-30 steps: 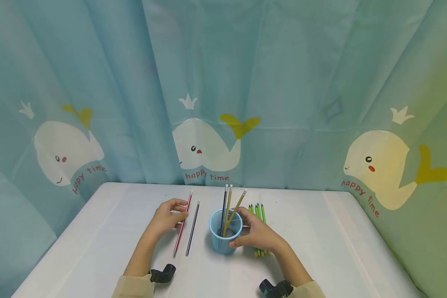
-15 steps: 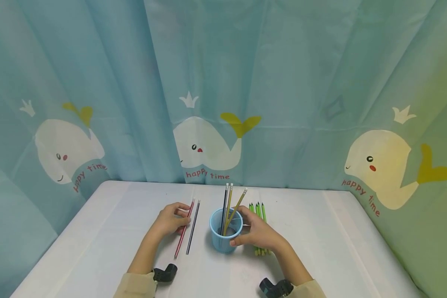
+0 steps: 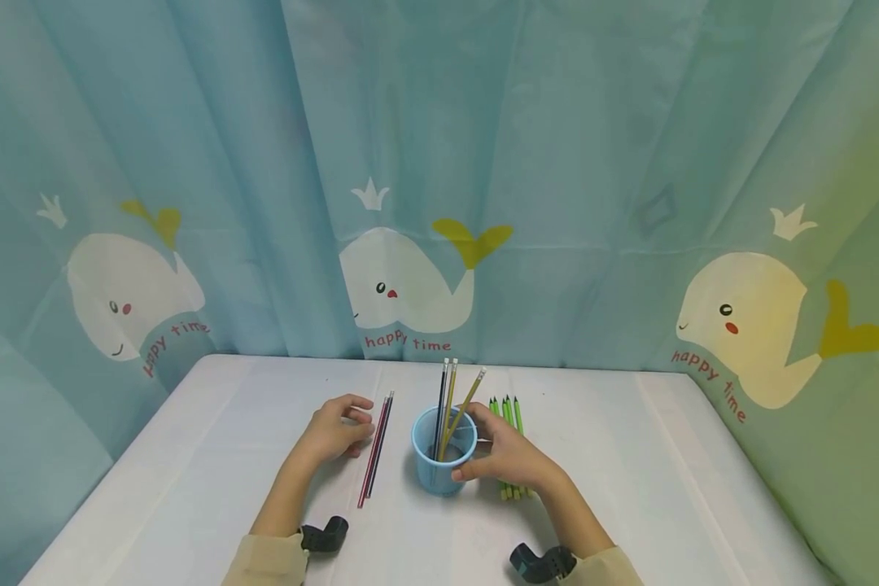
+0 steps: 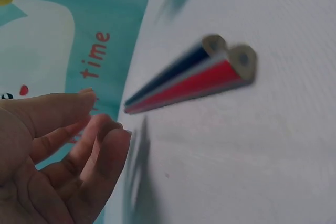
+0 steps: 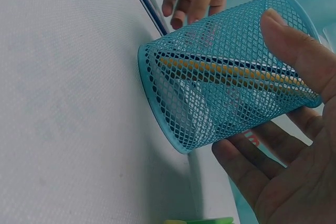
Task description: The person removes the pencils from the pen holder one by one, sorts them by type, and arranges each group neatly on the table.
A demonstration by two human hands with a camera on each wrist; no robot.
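One red pencil, newly released by the left hand, is being left paired with the blue pencil at nine o'clock from the cup being gripped by the right hand.

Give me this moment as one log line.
left hand: empty, beside red pencil | right hand: holds cup | cup: upright, three pencils inside | red pencil: alongside blue pencil

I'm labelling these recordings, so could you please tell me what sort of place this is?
Probably a curtained-off tabletop workspace: whale-print curtain, white table, blue mesh cup holding pencils.
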